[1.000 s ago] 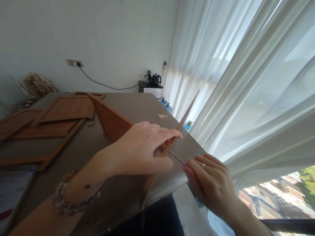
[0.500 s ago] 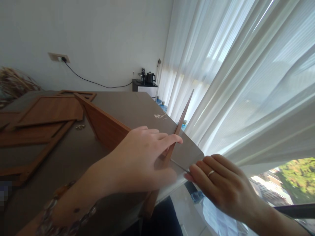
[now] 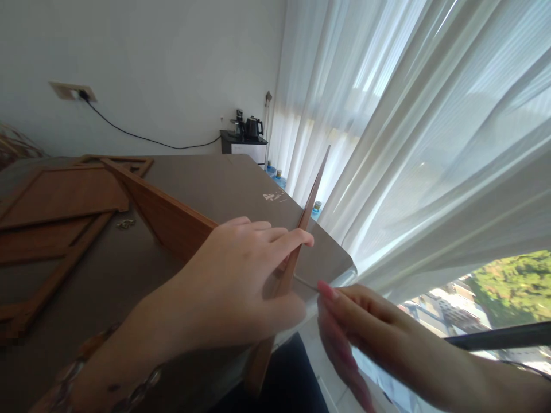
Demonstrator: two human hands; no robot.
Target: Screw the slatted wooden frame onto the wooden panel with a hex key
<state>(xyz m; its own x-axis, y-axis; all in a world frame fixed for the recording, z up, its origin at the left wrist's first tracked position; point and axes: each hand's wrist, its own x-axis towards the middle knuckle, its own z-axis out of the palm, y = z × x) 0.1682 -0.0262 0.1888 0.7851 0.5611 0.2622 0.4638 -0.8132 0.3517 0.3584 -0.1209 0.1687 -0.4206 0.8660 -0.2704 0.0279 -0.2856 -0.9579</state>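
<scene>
Past panels (image 3: 64, 192) on the desk (image 3: 198, 175), the left hand (image 3: 228, 275) clasps and partly hides a board (image 3: 312, 201), while the right hand (image 3: 370, 327), newly rolled over, pinches a rod (image 3: 306, 283).

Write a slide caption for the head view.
Left hand grips a wooden board while the right hand holds a thin rod at its side.
</scene>
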